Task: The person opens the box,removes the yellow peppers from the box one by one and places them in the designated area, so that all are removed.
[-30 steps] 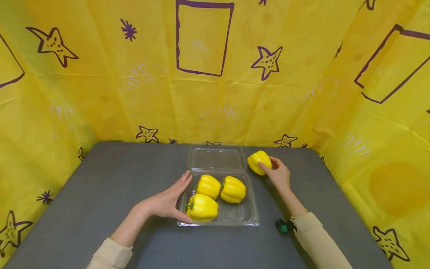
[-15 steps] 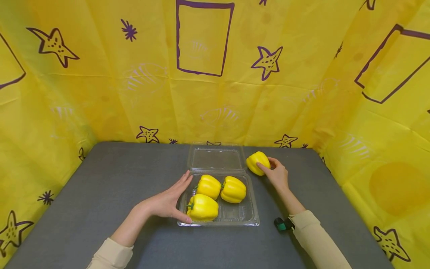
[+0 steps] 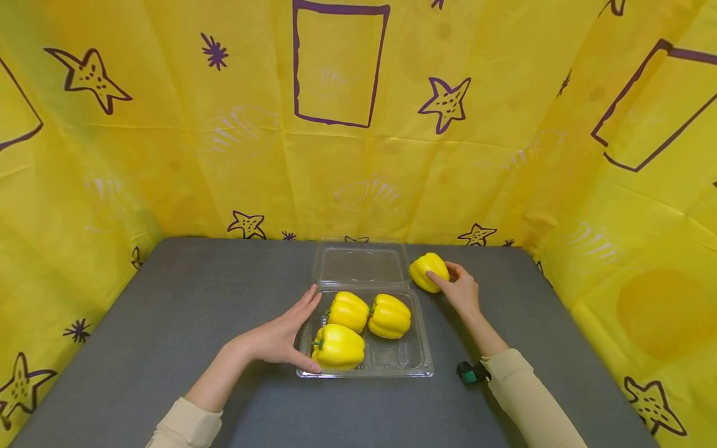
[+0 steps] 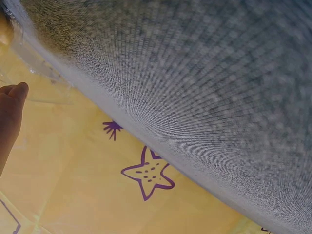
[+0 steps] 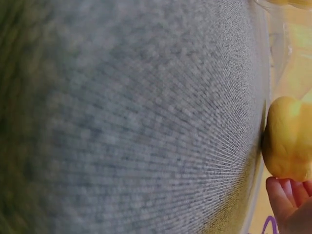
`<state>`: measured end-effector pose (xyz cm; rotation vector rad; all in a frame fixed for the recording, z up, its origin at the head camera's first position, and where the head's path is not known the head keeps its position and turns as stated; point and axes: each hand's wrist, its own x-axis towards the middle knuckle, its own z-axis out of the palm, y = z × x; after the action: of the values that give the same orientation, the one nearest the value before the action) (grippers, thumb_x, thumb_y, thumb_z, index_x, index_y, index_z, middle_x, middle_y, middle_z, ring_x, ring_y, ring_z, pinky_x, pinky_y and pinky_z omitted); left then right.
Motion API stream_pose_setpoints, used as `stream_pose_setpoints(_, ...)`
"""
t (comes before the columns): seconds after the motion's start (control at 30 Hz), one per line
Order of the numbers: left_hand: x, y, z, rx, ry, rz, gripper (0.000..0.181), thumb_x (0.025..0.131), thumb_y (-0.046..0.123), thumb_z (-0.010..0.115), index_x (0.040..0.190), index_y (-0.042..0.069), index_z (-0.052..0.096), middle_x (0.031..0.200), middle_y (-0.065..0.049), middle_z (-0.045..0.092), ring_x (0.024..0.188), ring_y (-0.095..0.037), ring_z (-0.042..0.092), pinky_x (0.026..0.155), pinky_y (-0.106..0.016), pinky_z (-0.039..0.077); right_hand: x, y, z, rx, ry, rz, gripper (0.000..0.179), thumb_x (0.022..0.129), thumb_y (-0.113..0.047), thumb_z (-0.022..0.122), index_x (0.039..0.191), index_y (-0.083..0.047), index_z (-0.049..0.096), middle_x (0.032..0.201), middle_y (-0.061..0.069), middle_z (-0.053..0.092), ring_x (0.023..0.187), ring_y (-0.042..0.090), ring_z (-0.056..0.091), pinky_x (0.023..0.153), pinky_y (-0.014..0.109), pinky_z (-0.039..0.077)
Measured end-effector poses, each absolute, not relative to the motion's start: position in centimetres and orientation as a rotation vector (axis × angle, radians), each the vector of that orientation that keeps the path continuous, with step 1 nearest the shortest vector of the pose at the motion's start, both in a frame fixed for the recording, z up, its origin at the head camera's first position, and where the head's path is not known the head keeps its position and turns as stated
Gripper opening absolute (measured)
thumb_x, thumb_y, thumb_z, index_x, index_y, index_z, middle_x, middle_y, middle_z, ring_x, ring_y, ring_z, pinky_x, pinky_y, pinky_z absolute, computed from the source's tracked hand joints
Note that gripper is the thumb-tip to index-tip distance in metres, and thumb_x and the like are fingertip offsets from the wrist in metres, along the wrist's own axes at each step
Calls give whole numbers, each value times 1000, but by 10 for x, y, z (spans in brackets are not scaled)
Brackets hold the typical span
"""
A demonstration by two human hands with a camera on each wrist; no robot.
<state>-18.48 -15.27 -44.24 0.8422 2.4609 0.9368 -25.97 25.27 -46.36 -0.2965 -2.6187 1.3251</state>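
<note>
A clear plastic clamshell container [image 3: 421, 348] lies on the grey table, its lid [image 3: 361, 264] folded back. Inside are three yellow bell peppers: one at back left [image 3: 348, 311], one at back right [image 3: 389, 316] and one at front left [image 3: 338, 346]. Fingers spread, my left hand [image 3: 282, 333] rests along the container's left side, thumb at the front corner. My right hand [image 3: 462, 290] holds a fourth yellow bell pepper [image 3: 429, 272] between thumb and fingers, right of the lid. In the right wrist view that bell pepper [image 5: 288, 139] appears close against the table, fingertips at its side.
Grey cloth covers the table [image 3: 185, 298]. A yellow curtain [image 3: 358, 168] with purple drawings encloses the back and both sides. A black and green wrist device [image 3: 472, 373] sits by the right sleeve [image 3: 512, 370].
My right hand has shifted slightly left with its bell pepper, toward the lid. The left hand, the container and the peppers inside have stayed put.
</note>
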Motion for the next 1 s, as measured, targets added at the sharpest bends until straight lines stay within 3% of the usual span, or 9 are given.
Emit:
stream_pose_setpoints(0.33, -183, -152, -440, 866, 2471, 932, 131, 67, 56, 84, 157, 8, 1, 162, -9, -14, 148, -32, 0, 112, -59, 20, -260, 255, -462, -300, -2648, 1354, 77, 82, -52, 74, 136, -3, 52, 130, 20, 59, 116, 34, 56, 98, 46, 44)
stream_pose_setpoints(1.0, -184, -152, -441, 858, 2468, 936, 130, 68, 55, 84, 157, 10, 0, 162, -6, -16, 148, -32, -1, 111, -60, 21, -259, 256, -462, -318, -2692, 1387, 80, 83, -53, 73, 139, -2, 48, 133, 20, 55, 118, 35, 54, 98, 46, 44)
